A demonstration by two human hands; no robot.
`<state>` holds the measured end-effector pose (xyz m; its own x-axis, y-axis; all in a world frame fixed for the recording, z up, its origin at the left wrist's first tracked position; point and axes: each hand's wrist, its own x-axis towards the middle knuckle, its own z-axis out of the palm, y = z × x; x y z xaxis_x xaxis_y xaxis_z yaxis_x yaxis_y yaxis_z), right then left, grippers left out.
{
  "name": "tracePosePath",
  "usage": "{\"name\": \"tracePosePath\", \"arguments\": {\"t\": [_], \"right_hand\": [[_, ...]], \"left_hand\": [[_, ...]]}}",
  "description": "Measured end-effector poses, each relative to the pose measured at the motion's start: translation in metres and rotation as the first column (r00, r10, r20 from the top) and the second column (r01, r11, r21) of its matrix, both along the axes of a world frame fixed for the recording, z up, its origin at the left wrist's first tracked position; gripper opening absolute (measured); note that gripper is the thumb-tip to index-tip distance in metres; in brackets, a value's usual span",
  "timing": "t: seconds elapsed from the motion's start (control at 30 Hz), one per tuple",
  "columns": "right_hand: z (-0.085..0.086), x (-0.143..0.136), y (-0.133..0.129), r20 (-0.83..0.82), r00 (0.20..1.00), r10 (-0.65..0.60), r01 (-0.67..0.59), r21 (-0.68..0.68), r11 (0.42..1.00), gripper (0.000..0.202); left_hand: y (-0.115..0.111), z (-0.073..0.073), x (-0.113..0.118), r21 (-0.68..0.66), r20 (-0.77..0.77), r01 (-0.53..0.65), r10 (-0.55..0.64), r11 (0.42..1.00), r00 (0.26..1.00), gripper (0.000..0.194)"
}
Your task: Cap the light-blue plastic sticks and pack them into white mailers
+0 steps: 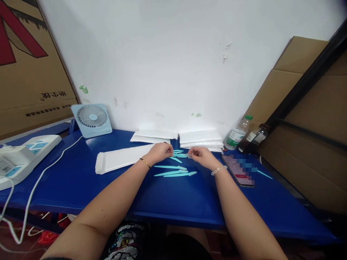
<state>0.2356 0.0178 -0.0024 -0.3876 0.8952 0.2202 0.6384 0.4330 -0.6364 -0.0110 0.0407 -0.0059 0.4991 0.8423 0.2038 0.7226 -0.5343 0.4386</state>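
Both hands are over the middle of a blue table (pixel 108 191). My left hand (pixel 162 151) is closed, its fingertips pinched at the left end of a small pile of turquoise sticks (pixel 178 155). At the pile's right end, my right hand (pixel 198 155) pinches a small, clear or whitish item too small to name. Several more turquoise sticks with blade-like ends (pixel 176 174) lie nearer to me. A long white padded envelope (pixel 119 158) lies flat to the left, partly behind my left hand.
Two stacks of white envelopes (pixel 151 137) (pixel 200 138) lie against the wall. A fan (pixel 93 117) and power strip (pixel 46 144) stand left. Bottles (pixel 236 137) (pixel 253 139), a phone (pixel 237 169) and another turquoise stick (pixel 265 174) are right.
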Motion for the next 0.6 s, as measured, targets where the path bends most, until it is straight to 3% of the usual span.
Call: {"name": "tracePosePath", "arguments": {"t": [0.17,0.37,0.5,0.6], "right_hand": [[-0.001,0.007,0.005,-0.131,0.991,-0.029,0.023,-0.050,0.998,0.021],[0.000,-0.003,0.001,-0.216,0.976,0.026,-0.052,-0.114,0.992,0.025],[-0.002,0.004,0.003,-0.173,0.979,0.107,-0.148,-0.248,0.957,0.030],[-0.007,0.018,0.011,-0.053,0.998,0.021,-0.031,-0.201,0.979,0.025]], "left_hand": [[0.006,-0.003,-0.003,-0.119,0.156,-0.002,0.021,0.993,0.987,0.019],[0.001,-0.003,0.003,-0.204,0.264,0.098,-0.042,0.974,0.964,0.027],[-0.005,0.000,0.003,-0.263,0.163,0.196,-0.157,0.945,0.974,0.031],[-0.004,-0.002,0.000,-0.155,-0.002,0.140,-0.142,0.978,0.990,0.028]]}}
